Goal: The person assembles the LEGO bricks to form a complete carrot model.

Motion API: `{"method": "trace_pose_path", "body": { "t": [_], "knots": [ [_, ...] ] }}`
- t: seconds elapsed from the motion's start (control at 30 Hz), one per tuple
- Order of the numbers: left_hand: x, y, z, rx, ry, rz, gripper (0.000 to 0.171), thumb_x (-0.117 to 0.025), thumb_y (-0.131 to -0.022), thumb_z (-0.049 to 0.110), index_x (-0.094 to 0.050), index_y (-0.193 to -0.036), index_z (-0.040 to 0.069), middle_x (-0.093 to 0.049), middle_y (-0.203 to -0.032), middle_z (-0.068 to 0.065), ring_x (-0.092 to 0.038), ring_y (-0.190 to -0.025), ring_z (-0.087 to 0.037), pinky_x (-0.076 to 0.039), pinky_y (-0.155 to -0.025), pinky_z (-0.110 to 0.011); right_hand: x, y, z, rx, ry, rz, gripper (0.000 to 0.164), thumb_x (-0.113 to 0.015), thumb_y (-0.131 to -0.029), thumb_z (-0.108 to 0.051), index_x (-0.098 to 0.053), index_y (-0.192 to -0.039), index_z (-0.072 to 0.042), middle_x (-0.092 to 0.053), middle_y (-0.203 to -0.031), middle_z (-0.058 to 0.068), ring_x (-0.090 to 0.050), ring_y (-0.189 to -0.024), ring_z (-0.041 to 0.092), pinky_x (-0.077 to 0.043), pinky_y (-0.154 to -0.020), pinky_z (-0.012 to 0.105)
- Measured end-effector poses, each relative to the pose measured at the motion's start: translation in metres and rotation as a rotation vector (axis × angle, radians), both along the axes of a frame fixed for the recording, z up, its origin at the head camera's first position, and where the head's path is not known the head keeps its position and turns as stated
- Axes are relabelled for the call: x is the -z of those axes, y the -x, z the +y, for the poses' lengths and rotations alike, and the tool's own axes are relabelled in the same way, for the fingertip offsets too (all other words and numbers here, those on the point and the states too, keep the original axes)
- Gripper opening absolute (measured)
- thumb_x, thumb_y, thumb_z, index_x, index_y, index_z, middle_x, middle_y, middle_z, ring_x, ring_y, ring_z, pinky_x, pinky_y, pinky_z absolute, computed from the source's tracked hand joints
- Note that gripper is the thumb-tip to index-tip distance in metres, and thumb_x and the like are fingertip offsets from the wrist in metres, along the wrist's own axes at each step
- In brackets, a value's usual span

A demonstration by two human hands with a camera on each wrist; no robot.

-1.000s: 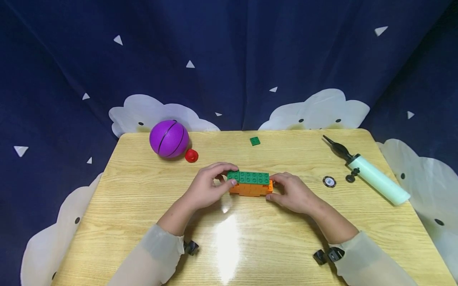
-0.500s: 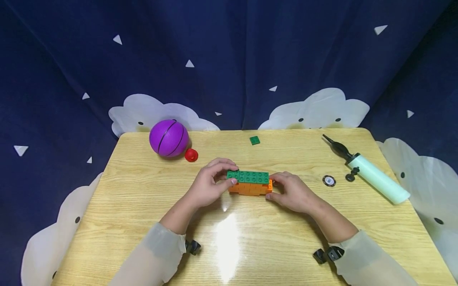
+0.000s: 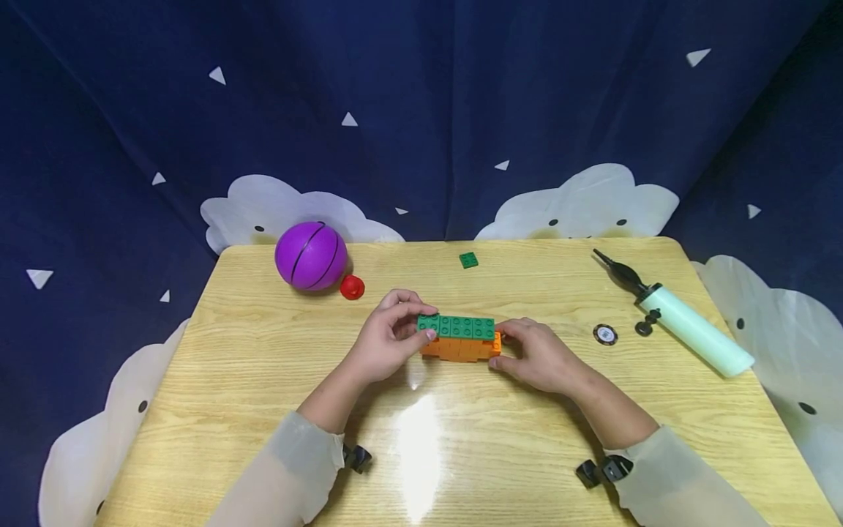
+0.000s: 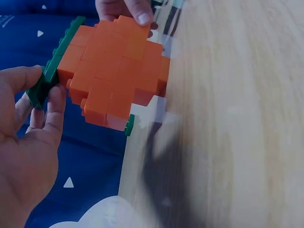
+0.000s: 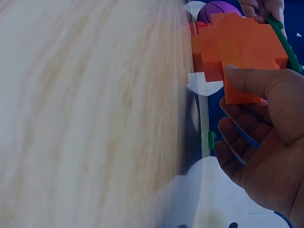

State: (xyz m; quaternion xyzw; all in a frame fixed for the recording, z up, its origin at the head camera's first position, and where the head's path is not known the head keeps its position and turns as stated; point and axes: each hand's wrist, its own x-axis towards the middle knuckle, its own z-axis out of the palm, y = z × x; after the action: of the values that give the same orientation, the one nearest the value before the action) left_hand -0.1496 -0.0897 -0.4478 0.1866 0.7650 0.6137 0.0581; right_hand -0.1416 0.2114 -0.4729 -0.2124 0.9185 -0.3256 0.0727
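Note:
An assembly of orange toy building bricks point(image 3: 459, 349) stands at the middle of the table, a row of green bricks point(image 3: 456, 327) along its top. My left hand point(image 3: 384, 345) pinches the left end of the green row between thumb and fingers. At the other side, my right hand point(image 3: 543, 356) grips a jutting orange brick, thumb in front and fingers behind. From the left wrist, the stepped orange body point(image 4: 109, 66) shows broad, with the green end piece point(image 4: 40, 90) between the left fingers. In the right wrist view the right thumb point(image 5: 254, 80) presses on the orange face.
A small green plate brick point(image 3: 468, 260) lies near the table's back edge. Back left are a purple ball point(image 3: 311, 256) and a red hat-shaped piece point(image 3: 352, 288). To the right lie a black-and-white disc point(image 3: 605, 334), small black pieces point(image 3: 647, 324) and a pale green hand pump point(image 3: 694, 329).
My left hand and wrist have shifted very slightly while still pinching the green row. The right hand keeps its grip, and the brick assembly stays in place.

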Motion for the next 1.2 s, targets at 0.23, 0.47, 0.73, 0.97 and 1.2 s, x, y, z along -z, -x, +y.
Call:
{"method": "trace_pose_path", "body": {
  "t": [0.23,0.47,0.73,0.97,1.2],
  "knots": [
    [0.006,-0.001,-0.003,0.033,0.055,0.093,0.034,-0.080,-0.092,0.013,-0.071,-0.126,0.017,-0.056,-0.131,0.001,-0.057,-0.104,-0.020,-0.054,-0.090,-0.040,0.001,0.000,0.001,0.002,0.001,-0.010,0.053,-0.086,-0.087,-0.026,-0.068,-0.132,-0.006,-0.068,-0.131,0.011,-0.061,-0.121,0.030,-0.050,-0.103,0.051],
    [0.014,-0.001,-0.007,0.014,0.055,0.077,0.051,-0.084,-0.087,0.009,-0.067,-0.133,0.022,-0.058,-0.130,0.001,-0.055,-0.109,-0.030,-0.053,-0.090,-0.056,0.001,0.001,0.000,-0.003,0.007,-0.002,0.051,-0.086,-0.087,-0.025,-0.068,-0.131,-0.007,-0.068,-0.130,0.010,-0.062,-0.121,0.030,-0.050,-0.102,0.052],
    [0.027,0.001,-0.013,0.003,0.096,0.009,0.053,-0.088,-0.083,0.010,-0.067,-0.132,0.014,-0.059,-0.128,-0.002,-0.062,-0.111,-0.032,-0.057,-0.092,-0.048,0.001,0.002,0.000,-0.006,0.010,-0.007,0.050,-0.086,-0.087,-0.025,-0.069,-0.130,-0.008,-0.068,-0.130,0.009,-0.061,-0.122,0.030,-0.050,-0.104,0.052],
    [0.038,0.004,-0.016,0.022,0.195,-0.038,0.050,-0.088,-0.083,0.011,-0.068,-0.128,0.007,-0.064,-0.118,-0.001,-0.064,-0.100,-0.032,-0.056,-0.087,-0.043,0.001,0.003,0.001,-0.004,0.009,-0.012,0.049,-0.086,-0.086,-0.025,-0.069,-0.129,-0.009,-0.068,-0.129,0.008,-0.061,-0.122,0.030,-0.050,-0.103,0.052],
    [0.044,0.004,-0.016,0.049,0.287,-0.065,0.045,-0.085,-0.086,0.016,-0.070,-0.128,0.011,-0.067,-0.110,0.002,-0.063,-0.098,-0.027,-0.054,-0.083,-0.035,0.001,0.004,0.002,-0.010,0.004,-0.012,0.050,-0.086,-0.086,-0.025,-0.069,-0.130,-0.009,-0.068,-0.131,0.010,-0.061,-0.123,0.031,-0.048,-0.105,0.053]
  ]
}}
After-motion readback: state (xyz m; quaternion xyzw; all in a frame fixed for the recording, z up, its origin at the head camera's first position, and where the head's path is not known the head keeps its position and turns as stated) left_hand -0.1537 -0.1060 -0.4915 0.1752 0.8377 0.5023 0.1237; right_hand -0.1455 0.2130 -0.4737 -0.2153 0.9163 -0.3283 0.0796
